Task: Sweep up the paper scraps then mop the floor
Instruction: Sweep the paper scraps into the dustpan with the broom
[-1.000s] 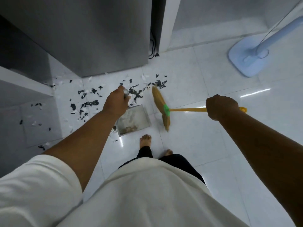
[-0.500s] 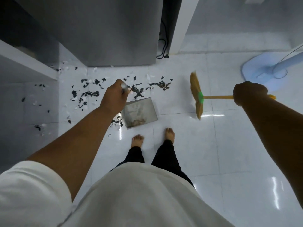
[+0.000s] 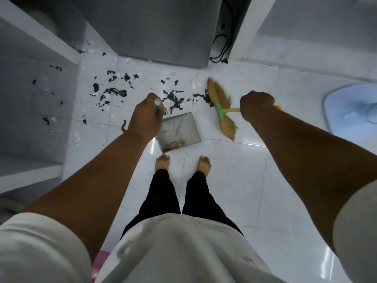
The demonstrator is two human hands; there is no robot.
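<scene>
Head camera, looking down: a barefoot person stands on a white tiled floor (image 3: 234,180), the left hand (image 3: 145,117) curled tight round the metal handle (image 3: 157,104) of a steel dustpan (image 3: 179,129). The pan lies just right of and nearer than that fist, with some debris in its near corner; whether it touches the tiles cannot be told. The right hand (image 3: 256,107) is closed in a fist round the yellow stick of a straw broom (image 3: 219,97), its bristles fanned just left of that hand, their far edge meeting the dark litter. Paper scraps (image 3: 114,92), black and white, are strewn beyond and to the left of the left hand, with a cluster between the two hands. A grey cabinet (image 3: 153,27) stands past both hands, and a pale blue flat base (image 3: 346,111) lies well to the right of the right hand.
</scene>
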